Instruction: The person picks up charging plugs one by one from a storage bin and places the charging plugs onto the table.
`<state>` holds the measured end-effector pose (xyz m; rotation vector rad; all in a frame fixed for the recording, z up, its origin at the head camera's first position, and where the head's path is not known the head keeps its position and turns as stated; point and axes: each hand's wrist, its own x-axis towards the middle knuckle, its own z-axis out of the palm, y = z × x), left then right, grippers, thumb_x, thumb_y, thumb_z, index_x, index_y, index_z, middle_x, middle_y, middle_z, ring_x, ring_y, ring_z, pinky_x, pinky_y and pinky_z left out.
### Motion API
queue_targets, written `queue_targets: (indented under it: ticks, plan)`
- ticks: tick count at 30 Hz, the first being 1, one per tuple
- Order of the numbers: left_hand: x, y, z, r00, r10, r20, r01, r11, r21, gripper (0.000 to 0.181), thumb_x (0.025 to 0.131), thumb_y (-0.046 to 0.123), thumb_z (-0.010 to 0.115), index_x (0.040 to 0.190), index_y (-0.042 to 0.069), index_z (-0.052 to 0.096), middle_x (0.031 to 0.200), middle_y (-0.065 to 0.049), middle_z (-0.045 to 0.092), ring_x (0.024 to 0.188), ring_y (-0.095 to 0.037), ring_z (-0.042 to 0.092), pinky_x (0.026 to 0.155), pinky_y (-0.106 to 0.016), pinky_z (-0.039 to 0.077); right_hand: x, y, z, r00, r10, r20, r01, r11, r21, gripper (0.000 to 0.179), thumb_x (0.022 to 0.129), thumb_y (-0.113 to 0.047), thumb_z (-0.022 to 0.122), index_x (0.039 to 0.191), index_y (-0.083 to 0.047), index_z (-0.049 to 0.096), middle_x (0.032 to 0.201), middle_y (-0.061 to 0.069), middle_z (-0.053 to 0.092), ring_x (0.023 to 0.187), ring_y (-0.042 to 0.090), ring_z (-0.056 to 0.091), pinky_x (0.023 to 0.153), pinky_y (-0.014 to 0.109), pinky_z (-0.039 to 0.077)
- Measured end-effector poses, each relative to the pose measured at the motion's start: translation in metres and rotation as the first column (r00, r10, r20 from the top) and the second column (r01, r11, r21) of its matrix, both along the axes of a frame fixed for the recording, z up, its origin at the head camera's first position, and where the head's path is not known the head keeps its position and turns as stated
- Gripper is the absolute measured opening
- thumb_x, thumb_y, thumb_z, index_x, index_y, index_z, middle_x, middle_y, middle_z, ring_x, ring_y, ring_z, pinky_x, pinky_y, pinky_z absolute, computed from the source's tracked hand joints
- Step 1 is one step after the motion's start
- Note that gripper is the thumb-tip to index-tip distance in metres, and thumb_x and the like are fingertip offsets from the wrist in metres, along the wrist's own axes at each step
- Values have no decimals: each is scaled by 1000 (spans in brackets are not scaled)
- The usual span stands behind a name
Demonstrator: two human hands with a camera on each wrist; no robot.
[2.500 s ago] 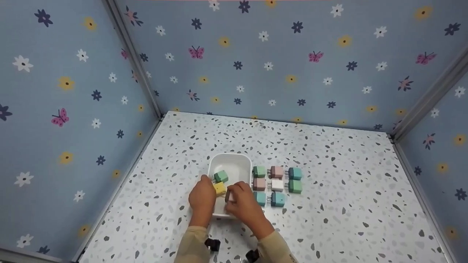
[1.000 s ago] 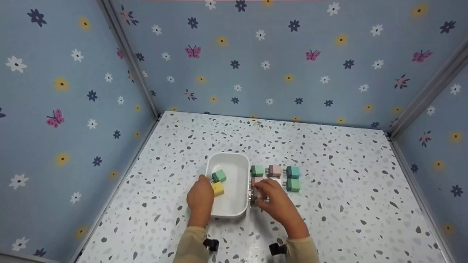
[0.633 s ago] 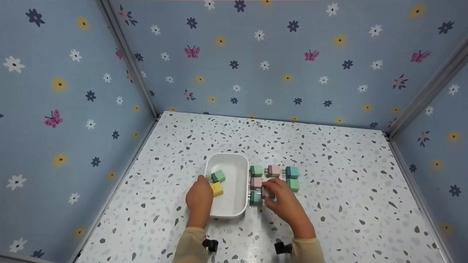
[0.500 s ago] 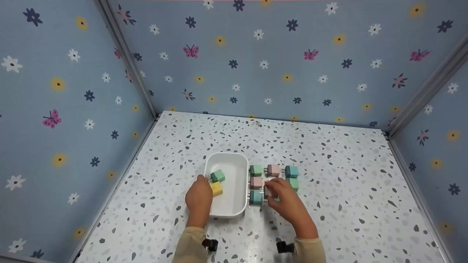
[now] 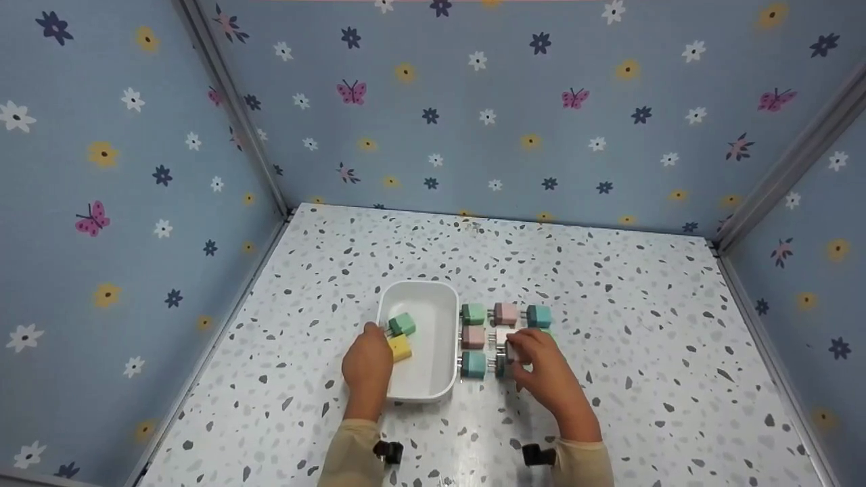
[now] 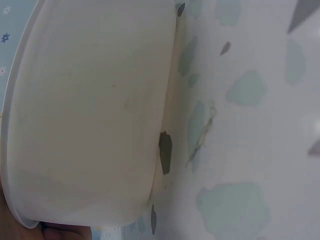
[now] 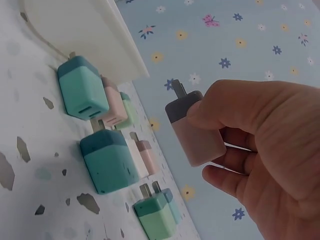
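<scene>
My right hand [image 5: 549,372] pinches a pink wall charger [image 7: 197,142] with a dark grey prong end, between thumb and fingers. It is raised off the table above the front row of chargers, close to the second teal charger [image 7: 110,162], which my hand partly covers in the head view. My left hand [image 5: 367,365] grips the left rim of a white plastic bin [image 5: 454,338]; its fingertips are mostly hidden. Inside that bin lie a green charger [image 5: 404,323] and a yellow charger [image 5: 400,348], the latter partly behind my left hand.
Right of the bin, chargers stand in rows, prongs leftward: a light green one [image 5: 474,313], pink ones [image 5: 505,313], a white one [image 5: 502,336], teal ones [image 5: 473,365] and another green one [image 7: 155,215]. Patterned panels [image 5: 473,135] enclose the speckled table [image 5: 649,325].
My right hand has moved from over the bin to the right, carrying the pink charger along the front row past the first teal charger. My left hand stays on the bin rim.
</scene>
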<state>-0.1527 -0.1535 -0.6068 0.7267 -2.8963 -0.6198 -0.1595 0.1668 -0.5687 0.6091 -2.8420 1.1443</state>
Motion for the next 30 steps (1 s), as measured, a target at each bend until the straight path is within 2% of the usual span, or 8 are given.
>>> queue_targets:
  ticks: [8,14,21,27,30]
  plan:
    - [0,0,-1,1000,-8,1,8,1000,-8,33,111,29,42,114,1,60,81,-15,70,62,-20,62,52,-40,49,-3,11,-6,997,-55,53,54,998,14,53,81,1,76,133,-9,66,135,6,60,129,26,54,109,46,44]
    - [0,0,0,1000,-11,19,12,1000,-20,33,111,28,43,117,0,59,82,-15,71,62,-20,61,52,-38,49,-5,19,-12,996,-66,63,66,998,2,57,79,4,75,134,-8,65,135,7,60,128,27,55,107,47,45]
    - [-2,0,0,999,4,37,-5,1000,7,34,112,30,40,116,2,59,83,-14,71,63,-20,62,53,-39,49,-6,26,-17,991,-94,93,94,996,-1,59,78,6,74,134,-7,64,135,8,60,129,29,54,108,49,44]
    - [-2,-1,-1,1000,6,26,-6,1000,20,34,112,31,40,115,3,60,83,-13,71,63,-21,62,54,-40,49,-7,32,-21,987,-117,114,114,993,35,59,79,4,75,135,-8,64,137,11,58,130,30,53,110,50,42]
    - [0,0,-1,1000,5,-1,-5,1000,23,32,111,29,42,112,3,60,82,-13,70,64,-22,63,55,-42,49,-8,35,-24,987,-121,109,117,992,47,57,79,5,75,134,-7,65,135,11,59,129,30,53,111,50,41]
